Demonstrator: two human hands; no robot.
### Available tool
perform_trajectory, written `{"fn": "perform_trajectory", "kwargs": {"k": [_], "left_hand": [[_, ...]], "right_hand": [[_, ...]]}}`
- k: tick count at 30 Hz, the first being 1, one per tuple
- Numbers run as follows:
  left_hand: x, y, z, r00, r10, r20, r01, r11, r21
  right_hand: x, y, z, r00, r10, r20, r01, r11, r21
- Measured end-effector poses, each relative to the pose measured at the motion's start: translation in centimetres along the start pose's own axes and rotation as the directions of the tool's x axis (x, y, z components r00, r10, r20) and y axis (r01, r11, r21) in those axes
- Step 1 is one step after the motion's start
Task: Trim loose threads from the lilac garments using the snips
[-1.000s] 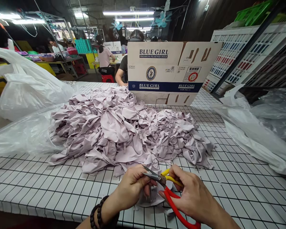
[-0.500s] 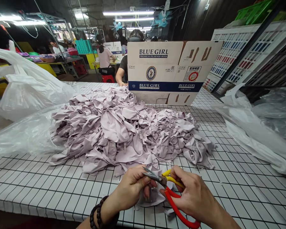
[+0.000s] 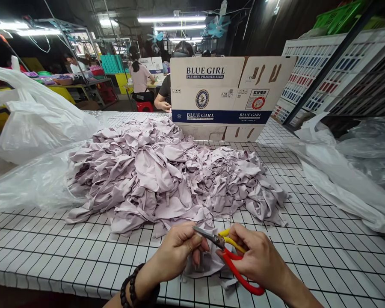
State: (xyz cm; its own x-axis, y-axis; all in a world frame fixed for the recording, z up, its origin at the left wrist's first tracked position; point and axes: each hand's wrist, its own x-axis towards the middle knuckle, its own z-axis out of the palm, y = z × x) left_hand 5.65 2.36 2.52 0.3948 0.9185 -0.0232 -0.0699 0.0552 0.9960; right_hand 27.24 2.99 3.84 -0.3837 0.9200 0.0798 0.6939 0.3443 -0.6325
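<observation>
My right hand [image 3: 259, 254] is closed around the handles of a pair of scissors [image 3: 242, 278], one handle red and the other yellow. The blades point left, nearly together, and their tips lie at the fingers of my left hand [image 3: 182, 248]. That hand is closed in a pinch on a pale lilac fabric piece [image 3: 207, 266], which hangs below the fingers near the table's front edge. The exact spot being pinched is hidden by the fingers. Just beyond both hands lies a big heap of pale lilac fabric pieces [image 3: 157, 167].
A cardboard box [image 3: 208, 92] stands behind the heap, with a person partly hidden behind it. White plastic bags lie at the left [image 3: 48, 124] and right [image 3: 336, 171] of the checked table [image 3: 83, 252]. White crates [image 3: 321, 64] are stacked at the far right.
The scissor blades have come closer together at my left fingers, and the red handle has risen toward the yellow one. My left hand has hardly moved.
</observation>
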Motion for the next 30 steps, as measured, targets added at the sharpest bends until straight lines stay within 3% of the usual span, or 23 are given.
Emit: {"fn": "perform_trajectory", "kwargs": {"k": [3, 6, 10, 15, 18, 20, 22, 24, 25, 27, 30], "left_hand": [[-0.1, 0.2, -0.4, 1.0, -0.006, -0.025, 0.006, 1.0, 0.027], [-0.7, 0.1, -1.3, 0.997, 0.003, -0.073, -0.002, 1.0, 0.013], [-2.4, 0.4, -3.2, 0.973, 0.066, -0.221, -0.043, 0.993, 0.11], [-5.2, 1.0, -5.8, 0.9, 0.13, -0.416, 0.007, 0.95, 0.313], [-6.4, 0.7, -6.8, 0.906, 0.054, -0.419, 0.129, 0.909, 0.396], [-6.8, 0.3, -6.9, 0.931, -0.038, -0.364, 0.217, 0.857, 0.467], [-6.9, 0.1, -6.5, 0.95, -0.085, -0.3, 0.233, 0.833, 0.502], [-6.7, 0.1, -5.9, 0.966, -0.059, -0.253, 0.175, 0.868, 0.465], [-6.5, 0.1, -5.6, 0.971, -0.032, -0.237, 0.132, 0.898, 0.419], [-6.1, 0.2, -5.1, 0.972, 0.017, -0.235, 0.051, 0.958, 0.281], [-5.6, 0.5, -5.0, 0.952, 0.035, -0.305, -0.037, 0.999, -0.001]], "right_hand": [[-0.8, 3.3, -0.4, 0.977, 0.205, -0.055, -0.205, 0.979, 0.007], [-2.8, 7.9, -0.5, 0.897, 0.419, -0.138, -0.437, 0.888, -0.145], [-5.9, 12.6, -0.3, 0.807, 0.558, -0.192, -0.59, 0.775, -0.228], [-7.1, 14.4, -1.3, 0.75, 0.64, -0.167, -0.659, 0.697, -0.285], [-6.1, 13.6, -2.1, 0.731, 0.68, -0.06, -0.653, 0.67, -0.354], [-4.8, 11.9, -2.0, 0.758, 0.649, -0.064, -0.621, 0.688, -0.375], [-2.9, 9.2, -1.1, 0.844, 0.535, -0.033, -0.522, 0.807, -0.275], [-0.6, 6.2, 0.6, 0.946, 0.305, 0.109, -0.308, 0.951, 0.012], [0.7, 4.9, 1.6, 0.961, 0.209, 0.18, -0.23, 0.967, 0.11], [2.9, 2.9, 3.6, 0.952, 0.086, 0.292, -0.158, 0.959, 0.235], [5.3, 2.0, 5.4, 0.901, -0.017, 0.434, -0.135, 0.939, 0.316]]}}
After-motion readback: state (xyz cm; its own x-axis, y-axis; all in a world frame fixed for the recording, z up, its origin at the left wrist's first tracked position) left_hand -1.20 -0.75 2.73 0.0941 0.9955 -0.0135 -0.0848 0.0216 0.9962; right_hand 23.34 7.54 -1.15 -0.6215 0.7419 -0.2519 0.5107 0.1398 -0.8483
